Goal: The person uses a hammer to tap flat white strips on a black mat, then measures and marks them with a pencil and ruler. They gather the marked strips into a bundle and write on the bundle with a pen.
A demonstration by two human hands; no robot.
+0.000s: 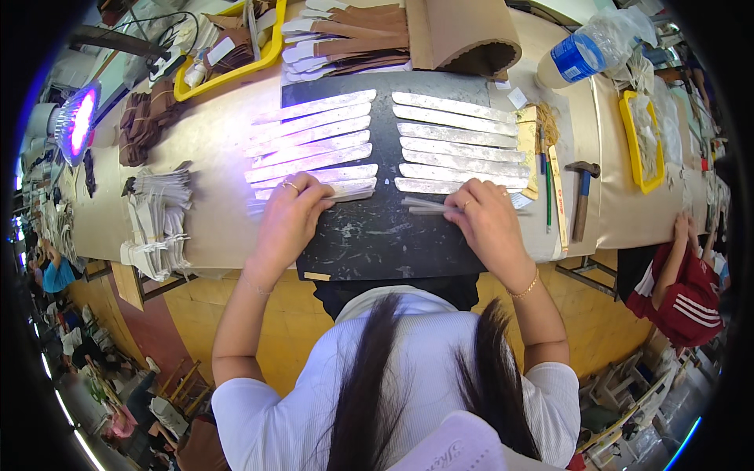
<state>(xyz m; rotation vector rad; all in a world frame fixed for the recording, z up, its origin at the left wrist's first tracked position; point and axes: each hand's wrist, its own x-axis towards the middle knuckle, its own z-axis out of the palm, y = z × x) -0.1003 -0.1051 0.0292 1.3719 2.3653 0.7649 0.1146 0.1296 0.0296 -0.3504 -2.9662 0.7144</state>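
Note:
Two columns of flat, whitish strips with blunt ends lie side by side on a black mat [385, 243], several in each: a left column [314, 137] and a right column [463, 149]. At the near end of the left column, my left hand [292, 210] has its fingers closed on a pale strip [353, 188], which points toward the middle. Opposite it, my right hand [488, 221] pinches the outer end of thin pale strips [424, 206] below the right column. How many strips each hand grips is hidden by the fingers.
A lit purple-white lamp [78, 124] stands at left, above bundled white strips [157, 216] and brown bundles [148, 122]. Brown strips [353, 43] and a curved brown sheet [467, 39] lie at the back. Right are a hammer [582, 200], pencils, a bottle [577, 59] and a yellow tray [644, 177].

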